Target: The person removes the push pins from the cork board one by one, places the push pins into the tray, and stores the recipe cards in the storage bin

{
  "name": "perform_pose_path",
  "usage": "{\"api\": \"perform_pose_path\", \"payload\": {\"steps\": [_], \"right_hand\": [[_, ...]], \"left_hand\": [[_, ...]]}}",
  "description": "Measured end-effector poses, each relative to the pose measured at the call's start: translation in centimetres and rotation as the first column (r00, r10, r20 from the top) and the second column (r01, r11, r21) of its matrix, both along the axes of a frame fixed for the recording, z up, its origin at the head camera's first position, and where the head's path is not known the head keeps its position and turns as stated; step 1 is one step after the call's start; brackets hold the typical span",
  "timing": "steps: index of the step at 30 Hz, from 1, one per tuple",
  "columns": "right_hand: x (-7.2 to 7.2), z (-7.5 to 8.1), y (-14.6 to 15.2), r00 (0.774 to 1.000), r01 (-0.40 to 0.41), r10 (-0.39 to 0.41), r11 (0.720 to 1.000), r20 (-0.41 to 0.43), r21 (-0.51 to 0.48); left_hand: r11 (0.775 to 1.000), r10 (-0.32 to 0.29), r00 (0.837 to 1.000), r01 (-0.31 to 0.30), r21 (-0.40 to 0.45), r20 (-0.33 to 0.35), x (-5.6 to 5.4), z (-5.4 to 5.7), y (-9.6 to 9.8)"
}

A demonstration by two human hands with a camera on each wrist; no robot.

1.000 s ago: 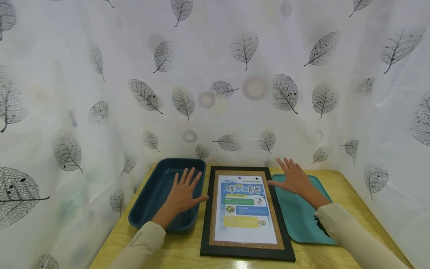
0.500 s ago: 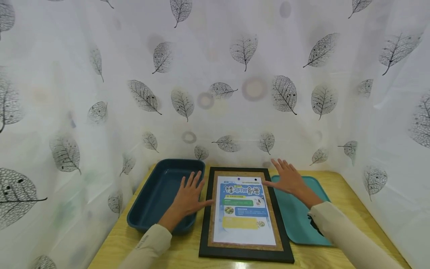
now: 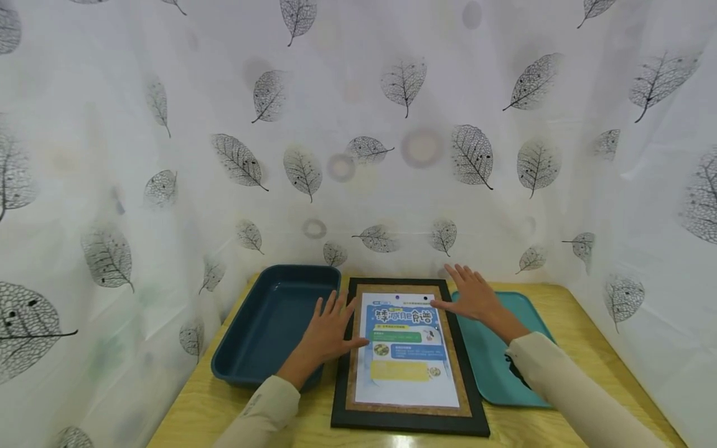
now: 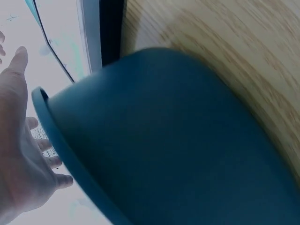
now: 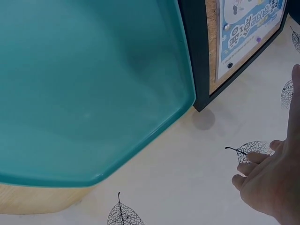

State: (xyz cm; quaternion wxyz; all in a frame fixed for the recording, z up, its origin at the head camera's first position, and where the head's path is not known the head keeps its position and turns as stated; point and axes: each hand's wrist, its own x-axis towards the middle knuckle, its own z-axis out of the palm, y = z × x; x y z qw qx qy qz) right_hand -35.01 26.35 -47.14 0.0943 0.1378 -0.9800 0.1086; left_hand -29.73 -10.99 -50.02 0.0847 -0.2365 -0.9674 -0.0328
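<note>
My left hand (image 3: 327,336) hovers with spread fingers over the gap between the deep blue basin (image 3: 263,323) and the framed cork board (image 3: 411,423). Its thumb reaches across the board's left border. My right hand (image 3: 476,298) hangs above the board's upper right corner and the flat teal tray (image 3: 498,367), fingers extended. Neither hand holds anything. A printed sheet (image 3: 409,392) with Chinese text lies on the board, with small pins along its top. In the left wrist view, the basin's outer wall (image 4: 164,140) fills the middle, beside the hand. The right wrist view shows the tray (image 5: 89,93) large.
All three items stand side by side on a light wooden table (image 3: 302,423). White curtain (image 3: 358,199) printed with leaf skeletons closes off the back and both sides, close behind the basin and the board.
My left hand has shifted right, from over the basin toward the board. My right hand has drifted slightly left, toward the board. The basin, board and tray stay in place.
</note>
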Motion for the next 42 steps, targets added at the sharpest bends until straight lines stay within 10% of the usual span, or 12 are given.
{"api": "perform_pose_path", "payload": {"steps": [42], "right_hand": [[-0.8, -2.0, -2.6, 0.996, -0.027, 0.035, 0.995, 0.080, -0.092]], "left_hand": [[0.999, 0.032, 0.994, -0.029, -0.034, 0.100, 0.5, -3.0, 5.8]]}}
